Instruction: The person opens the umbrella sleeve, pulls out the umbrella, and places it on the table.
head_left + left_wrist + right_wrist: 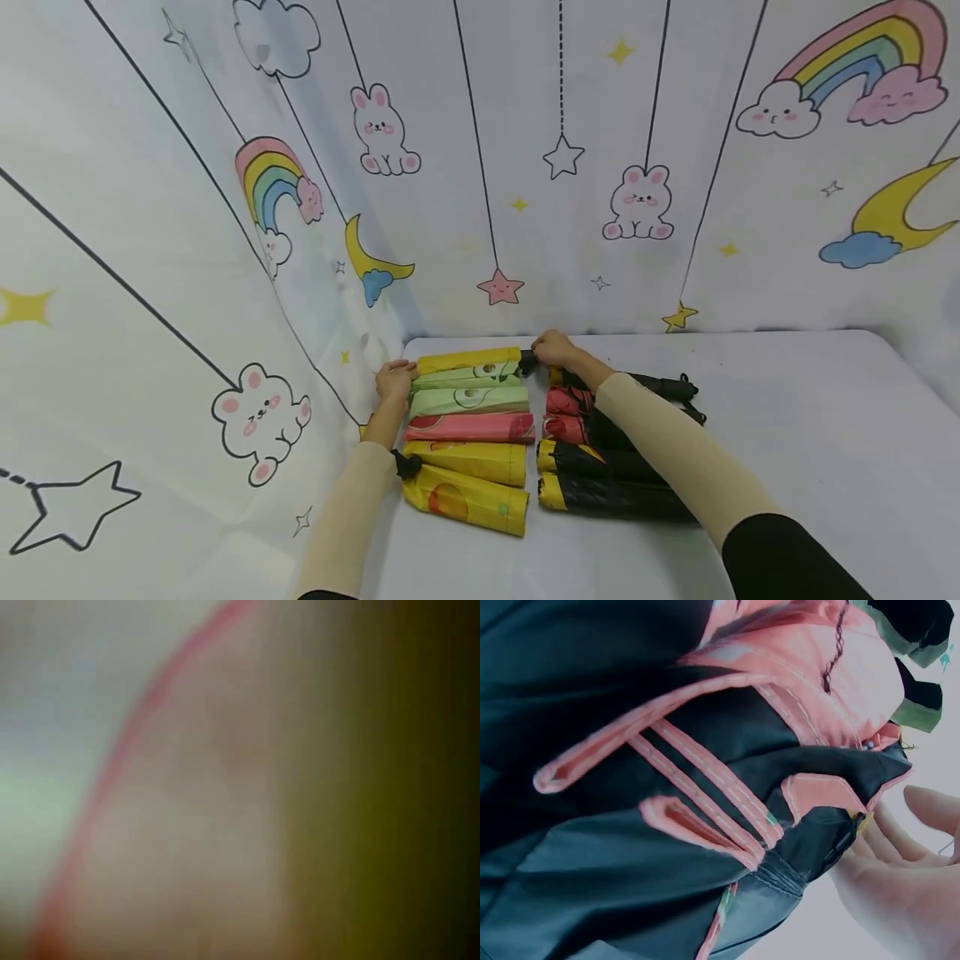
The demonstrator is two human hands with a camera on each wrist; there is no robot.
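A column of rolled fabric bundles with fruit prints lies on the white table. At its far end is a plain yellow roll [468, 359] with a black gathered end [528, 362]. My left hand [395, 380] grips the left end of this roll, its fingers curled at the edge. Beside the black end is my right hand [555, 347]; in the right wrist view its fingertips are hidden behind black fabric [727, 765] with pink trim and strap loops. Below the yellow roll lie green rolls [471, 401], a pink roll [468, 428] and further yellow rolls [465, 497]. The left wrist view is a blur.
Right of the column, under my right forearm, lies a second row of black rolls [615, 496] with yellow or red ends. A white cloth wall [450, 225] with cartoon drawings stands behind the table [795, 417] and along the left.
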